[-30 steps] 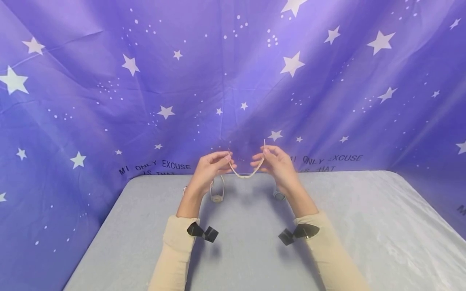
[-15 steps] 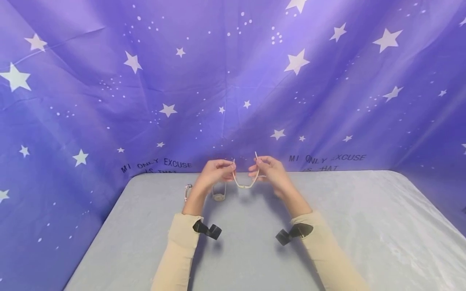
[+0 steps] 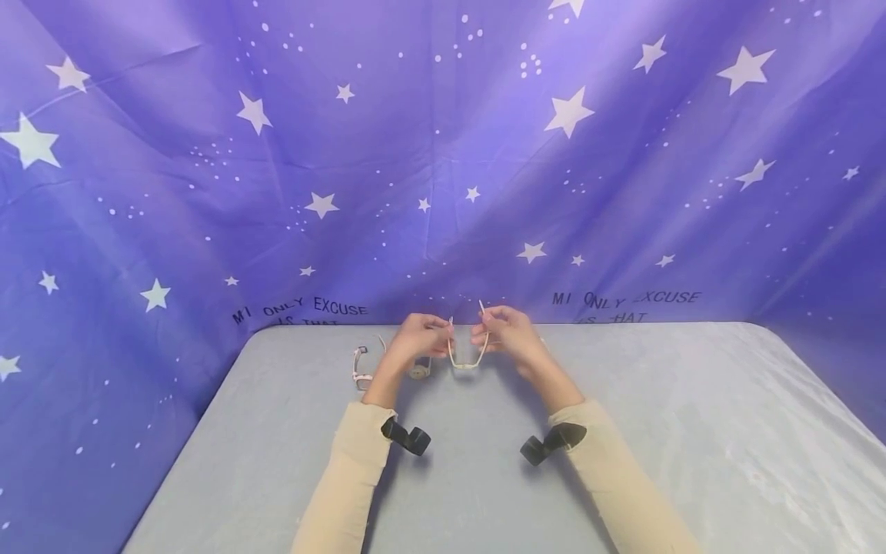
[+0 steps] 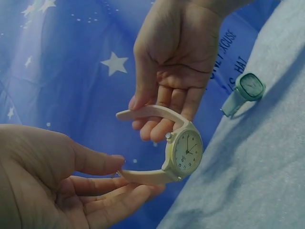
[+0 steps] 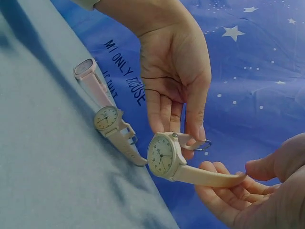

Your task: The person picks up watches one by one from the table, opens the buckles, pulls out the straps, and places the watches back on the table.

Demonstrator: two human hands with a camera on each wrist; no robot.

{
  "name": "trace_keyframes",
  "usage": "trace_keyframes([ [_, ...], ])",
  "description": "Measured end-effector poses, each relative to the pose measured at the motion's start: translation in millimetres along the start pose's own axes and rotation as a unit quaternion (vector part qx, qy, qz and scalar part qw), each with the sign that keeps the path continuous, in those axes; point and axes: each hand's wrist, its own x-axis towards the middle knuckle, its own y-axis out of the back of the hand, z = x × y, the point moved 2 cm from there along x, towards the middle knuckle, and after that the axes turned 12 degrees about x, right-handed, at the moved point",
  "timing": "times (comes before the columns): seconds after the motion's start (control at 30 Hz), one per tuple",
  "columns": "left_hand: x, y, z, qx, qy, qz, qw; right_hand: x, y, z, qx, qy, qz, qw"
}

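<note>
A cream wristwatch (image 3: 465, 366) with a round, pale dial hangs between my two hands, its strap ends upward in a U. My left hand (image 3: 418, 338) pinches the buckle end of the strap between thumb and fingers. The free end of the strap is pinched by my right hand (image 3: 512, 335). In the left wrist view the watch's dial (image 4: 188, 150) faces outward, away from both palms. The metal buckle (image 5: 205, 144) shows by the left fingertips in the right wrist view.
On the grey cloth-covered table (image 3: 657, 431), a pink watch (image 5: 88, 71) and another round-dial cream watch (image 5: 106, 117) stand near my left hand. A green square-faced watch (image 4: 251, 87) stands to the right. A purple star-printed curtain (image 3: 443, 154) hangs behind the table.
Both hands have come down and closer together, bending the watch strap into a narrower U. My left hand has shifted right, so more of the pink watch shows.
</note>
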Motion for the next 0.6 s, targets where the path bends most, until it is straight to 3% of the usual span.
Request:
trace_keyframes([
  [0.3, 5.9, -4.5, -6.3, 0.044, 0.032, 0.001, 0.9985, 3.2, -0.3, 8.4, -0.017, -0.017, -0.002, 0.9997],
  [0.6, 6.2, -7.8, -10.8, 0.054, 0.037, 0.003, 0.9978, 5.9, -0.6, 17.4, -0.021, -0.023, -0.007, 0.9995],
])
